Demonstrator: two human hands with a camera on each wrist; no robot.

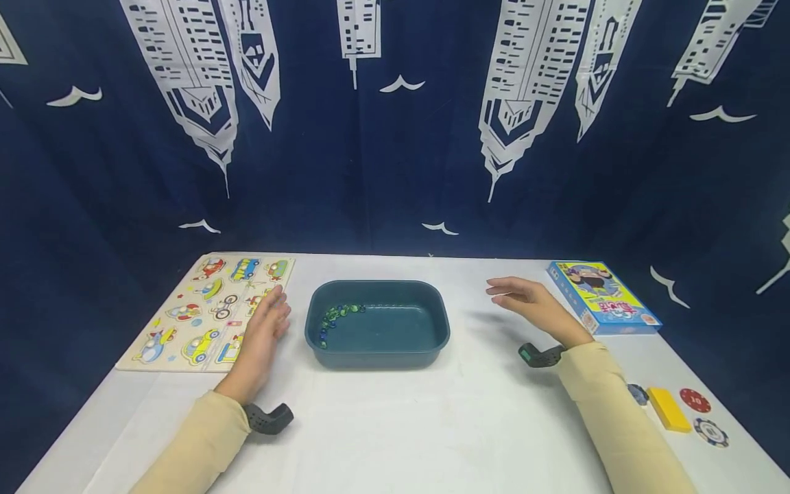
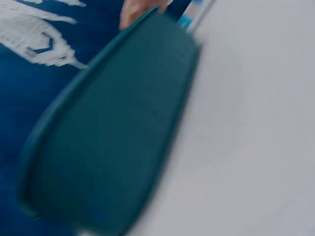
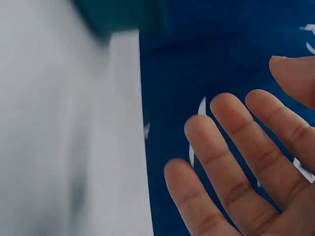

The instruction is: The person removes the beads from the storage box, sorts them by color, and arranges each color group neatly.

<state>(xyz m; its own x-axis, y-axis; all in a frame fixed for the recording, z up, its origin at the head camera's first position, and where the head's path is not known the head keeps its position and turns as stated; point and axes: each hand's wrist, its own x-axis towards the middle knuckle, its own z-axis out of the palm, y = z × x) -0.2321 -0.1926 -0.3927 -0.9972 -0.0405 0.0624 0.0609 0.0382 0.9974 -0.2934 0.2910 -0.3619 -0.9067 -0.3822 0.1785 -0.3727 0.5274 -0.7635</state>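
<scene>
A teal rectangular basin point(image 1: 395, 360) stands on the white table between my two hands. Small shiny green and blue pieces point(image 1: 333, 315), like glass beads, lie in a curved line along its left and back inner side. My left hand point(image 1: 259, 346) is left of the basin, fingers extended, over the edge of a wooden puzzle board point(image 1: 138, 358), holding nothing. To the right of the basin my right hand point(image 1: 533, 305) hovers above the table, its fingers loosely spread and empty in the right wrist view. The basin's outer wall point(image 2: 113, 123) fills much of the left wrist view, blurred.
A blue and yellow picture box point(image 1: 607, 298) lies at the back right. Nearer on the right are a yellow block point(image 1: 669, 409), a red chip point(image 1: 695, 400), a white-and-dark chip point(image 1: 711, 433) and a dark chip point(image 1: 638, 394) partly behind the sleeve. A dark blue curtain point(image 1: 364, 171) hangs behind the table.
</scene>
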